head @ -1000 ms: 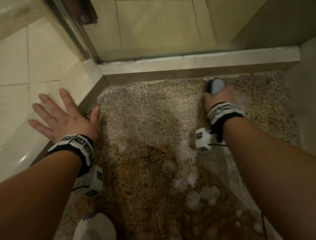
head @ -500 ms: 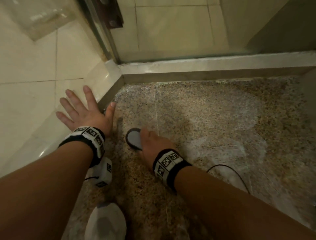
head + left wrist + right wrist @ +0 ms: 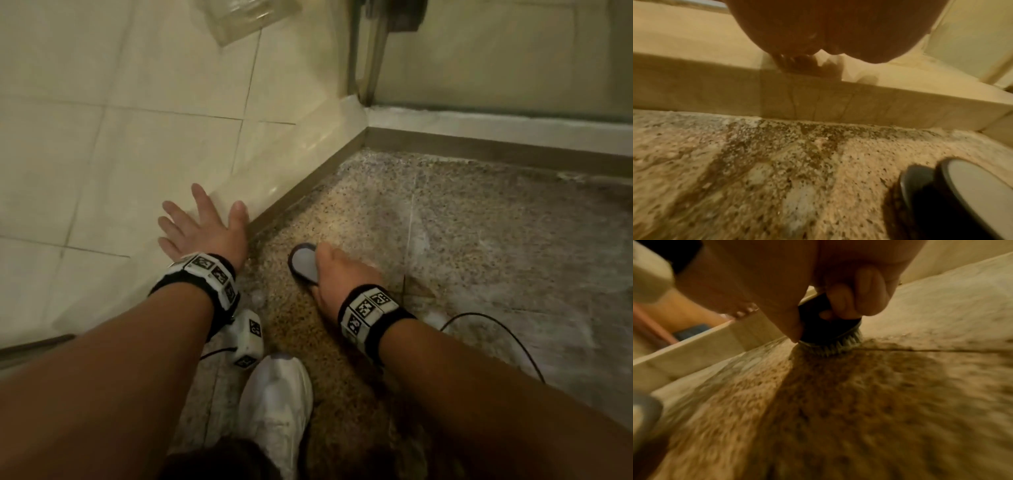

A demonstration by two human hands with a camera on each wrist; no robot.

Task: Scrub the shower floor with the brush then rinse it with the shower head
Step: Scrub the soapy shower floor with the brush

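Note:
The speckled granite shower floor is wet, with soapy film on its right side. My right hand grips a dark scrub brush with a grey top, pressed on the floor near the left curb. In the right wrist view the brush stands bristles-down on the stone, fingers curled over it. The brush also shows at the lower right of the left wrist view. My left hand lies flat with fingers spread on the cream curb. No shower head is in view.
A raised curb runs along the far side under a glass door with a metal frame. My white shoe stands on the floor near the bottom. A black cable trails from my right wrist. Cream tiles lie left of the curb.
My right hand has swept the brush from the far right of the floor to the near left, beside the curb. The left hand has stayed flat on the curb.

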